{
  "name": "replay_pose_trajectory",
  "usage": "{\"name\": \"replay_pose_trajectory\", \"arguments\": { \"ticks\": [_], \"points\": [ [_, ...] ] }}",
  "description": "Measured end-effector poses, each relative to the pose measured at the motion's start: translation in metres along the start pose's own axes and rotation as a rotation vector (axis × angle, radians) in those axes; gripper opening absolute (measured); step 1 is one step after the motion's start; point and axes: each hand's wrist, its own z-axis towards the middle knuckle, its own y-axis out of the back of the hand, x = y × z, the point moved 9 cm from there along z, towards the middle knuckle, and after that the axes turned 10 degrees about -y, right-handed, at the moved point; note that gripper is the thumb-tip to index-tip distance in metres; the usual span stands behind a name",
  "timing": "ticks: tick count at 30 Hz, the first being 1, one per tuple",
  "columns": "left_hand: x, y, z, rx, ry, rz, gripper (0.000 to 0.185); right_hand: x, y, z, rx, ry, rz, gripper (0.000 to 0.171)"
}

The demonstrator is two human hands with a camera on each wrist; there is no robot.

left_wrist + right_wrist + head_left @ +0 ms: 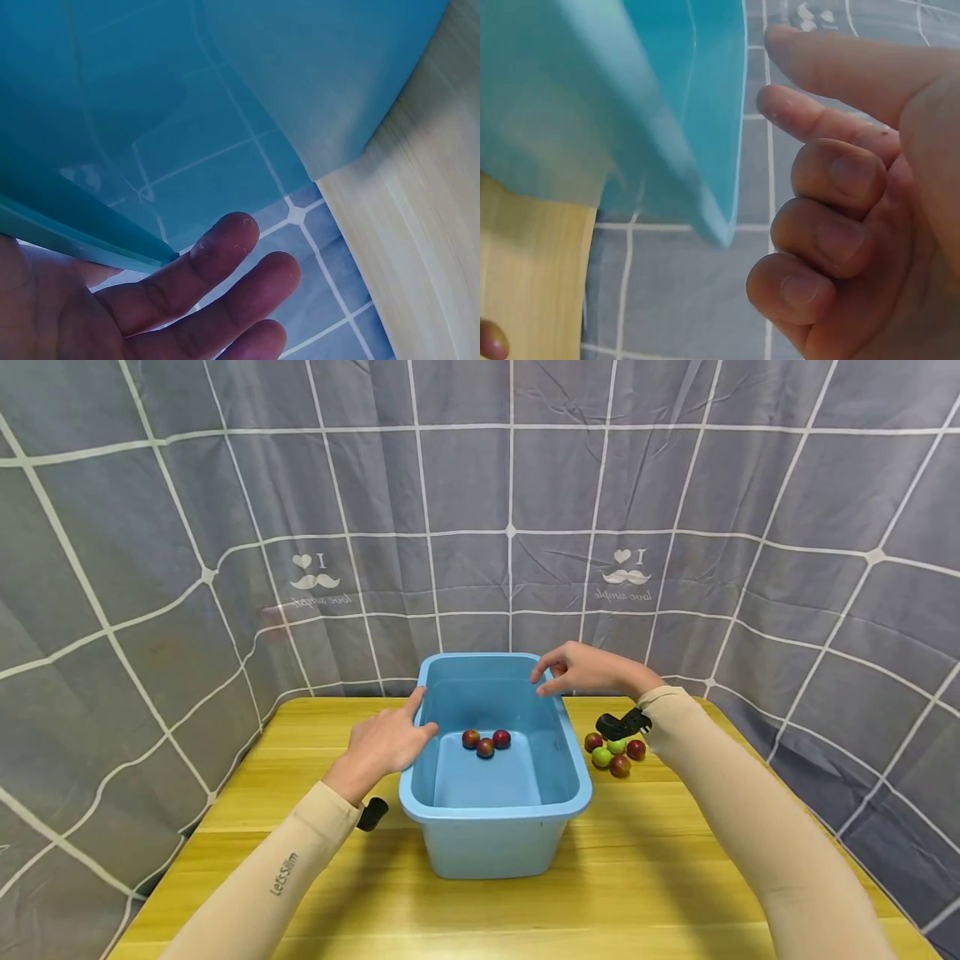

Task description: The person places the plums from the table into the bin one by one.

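Blue tub (495, 827) mid-table (645, 877), long axis running away from camera. Left hand (384, 745) loosely spread at left rim, holding nothing. Three plums (485, 742) inside. Right hand (581, 668) relaxed, half-curled, empty, above far right corner.

The tub (495, 814) looks like smooth blue plastic with a soft sheen, slightly translucent where light passes through its wall. The bench (645, 877) is yellowish wood with visible grain and a satin finish, and the backdrop curtain (150, 527) is matt grey cloth, creased. The small fruits (485, 743) have smooth, faintly glossy skins, and the sleeves (757, 827) are matt beige stretch fabric
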Motion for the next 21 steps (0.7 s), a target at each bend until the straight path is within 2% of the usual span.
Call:
{"name": "replay_pose_trajectory", "arguments": {
  "ticks": [5, 11, 21],
  "points": [
    [0.000, 0.000, 0.000, -0.003, -0.005, 0.003, 0.076, -0.021, 0.006, -0.015, -0.030, 0.001, 0.097, 0.032],
    [-0.001, 0.000, 0.001, -0.007, -0.012, 0.005, 0.076, -0.046, 0.014, -0.032, -0.089, -0.045, 0.157, 0.031],
    [-0.001, 0.000, -0.001, -0.007, -0.009, 0.004, 0.076, -0.086, 0.011, -0.050, -0.106, -0.113, 0.289, 0.035]
  ]
}}
